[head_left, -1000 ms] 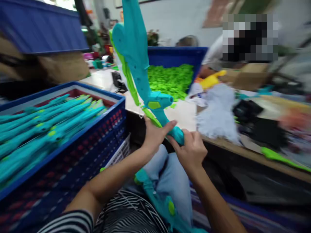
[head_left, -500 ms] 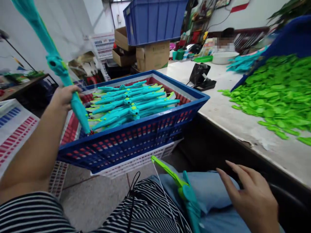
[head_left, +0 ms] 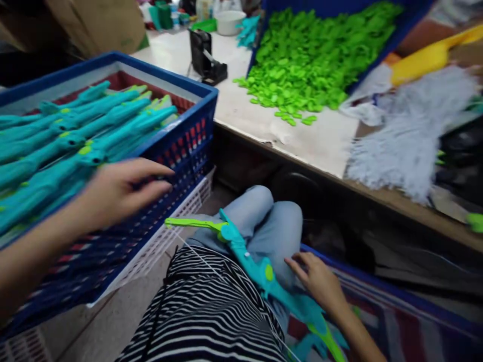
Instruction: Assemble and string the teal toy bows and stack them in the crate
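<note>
Across my lap lies a teal toy bow (head_left: 247, 257) with lime-green tips and a white string. My left hand (head_left: 123, 188) hovers beside the near rim of the blue crate, thumb and fingers apart, with nothing in it. Inside that crate (head_left: 190, 90) several teal toy bows (head_left: 81, 143) are stacked side by side. My right hand (head_left: 319, 279) is just right of the bow on my lap, its fingers loosely extended and holding nothing. Whether it touches the bow I cannot tell.
On the white table (head_left: 234, 105), lime-green plastic pieces (head_left: 302, 60) spill from a tipped blue bin. A black device (head_left: 207, 60) and a pile of white strings (head_left: 407, 130) are also there. Another blue crate (head_left: 377, 291) stands right of my legs.
My view has swung right and down. The left hand has let go of the upright teal bow and come towards my lap. The right hand has moved close to the lap bow.
</note>
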Demonstrator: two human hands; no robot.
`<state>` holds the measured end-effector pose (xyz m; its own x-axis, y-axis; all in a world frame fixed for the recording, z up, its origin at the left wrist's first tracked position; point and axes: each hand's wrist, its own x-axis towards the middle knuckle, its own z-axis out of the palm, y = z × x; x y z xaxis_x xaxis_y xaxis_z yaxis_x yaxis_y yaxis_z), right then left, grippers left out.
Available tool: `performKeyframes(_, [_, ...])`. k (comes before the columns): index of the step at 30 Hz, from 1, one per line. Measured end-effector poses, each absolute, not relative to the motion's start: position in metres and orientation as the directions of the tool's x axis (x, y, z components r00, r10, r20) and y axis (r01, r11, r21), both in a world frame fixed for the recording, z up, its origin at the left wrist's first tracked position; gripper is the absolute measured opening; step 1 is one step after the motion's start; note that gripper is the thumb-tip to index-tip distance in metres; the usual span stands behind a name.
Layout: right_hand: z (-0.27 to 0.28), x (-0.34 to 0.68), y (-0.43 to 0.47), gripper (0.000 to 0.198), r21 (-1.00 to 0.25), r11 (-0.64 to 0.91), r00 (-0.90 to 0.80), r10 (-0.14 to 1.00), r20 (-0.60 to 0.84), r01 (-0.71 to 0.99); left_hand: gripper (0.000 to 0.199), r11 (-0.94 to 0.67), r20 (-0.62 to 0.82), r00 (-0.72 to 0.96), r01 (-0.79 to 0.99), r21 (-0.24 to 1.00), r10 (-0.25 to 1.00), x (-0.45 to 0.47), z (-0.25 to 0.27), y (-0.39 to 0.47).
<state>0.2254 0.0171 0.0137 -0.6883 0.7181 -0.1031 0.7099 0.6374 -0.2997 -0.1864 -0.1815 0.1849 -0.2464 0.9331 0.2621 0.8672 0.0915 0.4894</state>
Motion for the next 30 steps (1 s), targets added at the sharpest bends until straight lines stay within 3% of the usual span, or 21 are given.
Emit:
performKeyframes(2, [0.003,0.256,-0.005,0.056,-0.36,0.553,-0.649,0.719,-0.251,0.752,0.031,-0.176,0.122,0.131,0.839,0.515,0.984,-0.14,0.152,-0.118])
performKeyframes(5, [-0.012,0.286,-0.032,0.047,-0.474,0.486,-0.663,0.663,-0.347,0.734,0.049,-0.433,-0.156,0.542,0.787,0.439,0.826,-0.085,0.092,-0.05])
performKeyframes(7, [-0.02,0.295,-0.043,0.048,-0.465,0.448,-0.634,0.658,-0.406,0.763,0.048,-0.561,-0.324,0.649,0.759,0.33,0.688,-0.062,0.061,-0.027])
performKeyframes(9, [-0.024,0.299,-0.047,0.054,-0.403,0.425,-0.583,0.65,-0.487,0.81,0.046,-0.661,-0.392,0.69,0.714,0.231,0.608,-0.049,0.047,-0.019])
performKeyframes(11, [-0.02,0.3,-0.046,0.06,-0.34,0.442,-0.558,0.664,-0.498,0.83,0.051,-0.697,-0.413,0.685,0.702,0.15,0.601,-0.043,0.048,-0.02])
performKeyframes(13, [-0.005,0.3,-0.039,0.063,-0.273,0.513,-0.581,0.715,-0.389,0.814,0.059,-0.681,-0.428,0.639,0.729,0.071,0.639,-0.044,0.063,-0.021])
performKeyframes(17, [0.052,0.3,-0.006,0.068,0.07,0.657,-0.66,0.749,0.054,0.751,0.052,-0.634,-0.281,0.586,0.763,-0.125,0.76,-0.051,0.11,-0.012])
performKeyframes(21, [0.115,0.294,0.034,0.068,0.373,0.563,-0.67,0.679,0.299,0.737,0.032,-0.526,-0.036,0.545,0.788,-0.321,0.838,-0.061,0.157,0.004])
performKeyframes(25, [0.156,0.279,0.061,0.066,0.462,0.466,-0.645,0.658,0.389,0.755,0.027,-0.409,0.14,0.491,0.827,-0.387,0.86,-0.075,0.188,0.01])
performKeyframes(30, [0.186,0.256,0.082,0.064,0.418,0.445,-0.606,0.65,0.458,0.792,0.032,-0.317,0.25,0.406,0.89,-0.329,0.879,-0.096,0.207,0.014])
